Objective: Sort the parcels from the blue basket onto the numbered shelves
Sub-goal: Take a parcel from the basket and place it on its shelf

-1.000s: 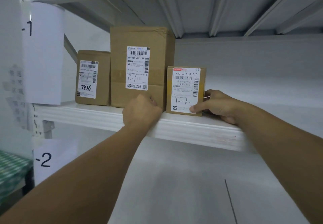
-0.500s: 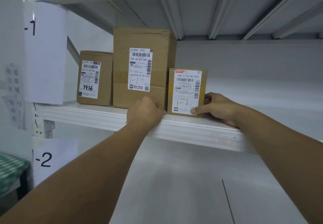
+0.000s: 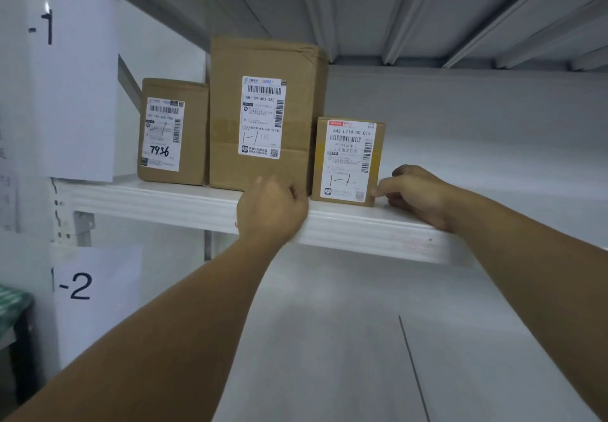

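Shelf "-1" (image 3: 158, 199) holds three parcels: 7936 box (image 3: 192, 132) far left, tall carton (image 3: 296, 105) mid, small parcel (image 3: 348, 161) right. Right hand (image 3: 418, 194) pinches small parcel's lower right corner. Left hand (image 3: 271, 211) curled at its left edge; grip unclear.

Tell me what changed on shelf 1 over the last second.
The right hand slid slightly right: its thumb, earlier on the label of the small box, now meets only that box's lower right corner; whether it still grips is unclear. The left hand stayed fisted at the shelf edge. The small box, the tall box and the left box kept their places.
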